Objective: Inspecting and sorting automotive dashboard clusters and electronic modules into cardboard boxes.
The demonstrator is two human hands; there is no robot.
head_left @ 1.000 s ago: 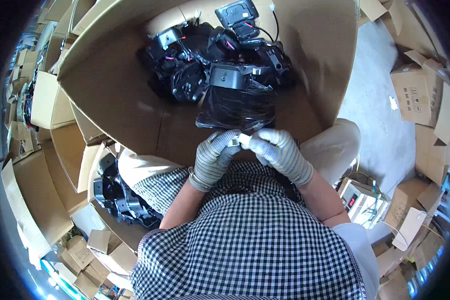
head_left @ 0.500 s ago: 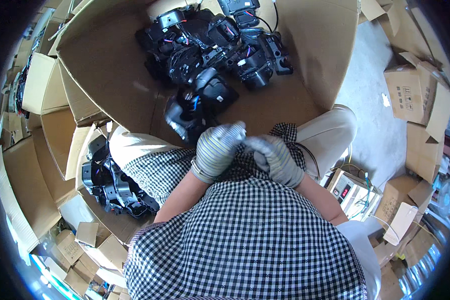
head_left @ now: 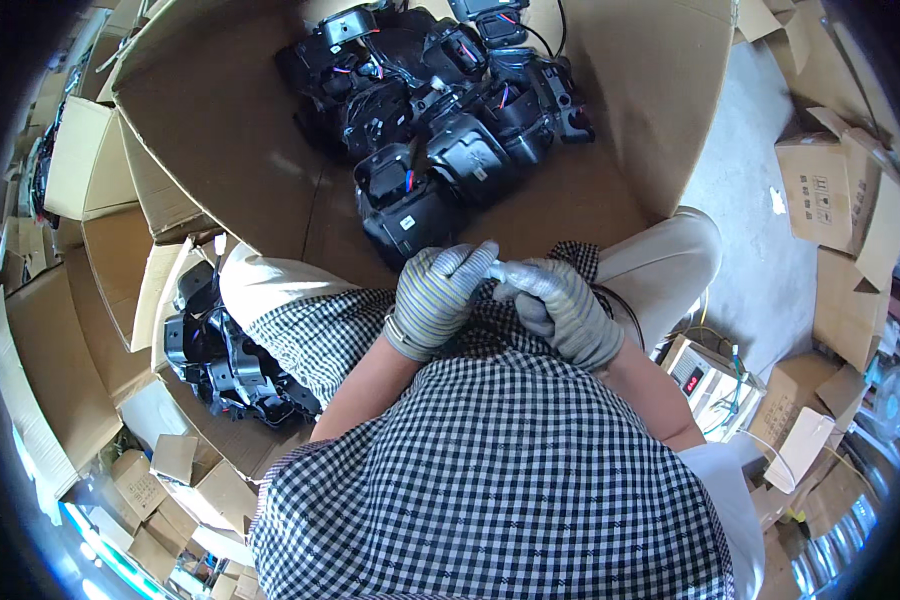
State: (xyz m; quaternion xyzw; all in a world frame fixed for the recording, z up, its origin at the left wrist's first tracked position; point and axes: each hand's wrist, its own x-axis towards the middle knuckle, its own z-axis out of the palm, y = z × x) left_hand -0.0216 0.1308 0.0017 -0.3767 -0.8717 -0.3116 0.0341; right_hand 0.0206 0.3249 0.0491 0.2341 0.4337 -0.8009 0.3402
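Observation:
My left hand and my right hand, both in grey striped knit gloves, meet above my lap at the near edge of the large carton. Their fingers are closed, fingertips almost touching. A small pale piece shows between them, too small to name. A black cable curves beside my right hand. Just beyond my left hand, a black plastic housing with a white label and red and blue wires lies in the large carton. More black housings with wires are heaped behind it.
Another carton at my left holds several black plastic parts. A white device with a red display and cables stands at my right. Cardboard boxes line the right side, with grey floor before them.
The nearest black housing, blurred before, has shifted right and now lies sharp against the heap. Both hands stay together with closed fingers; my right hand has moved slightly.

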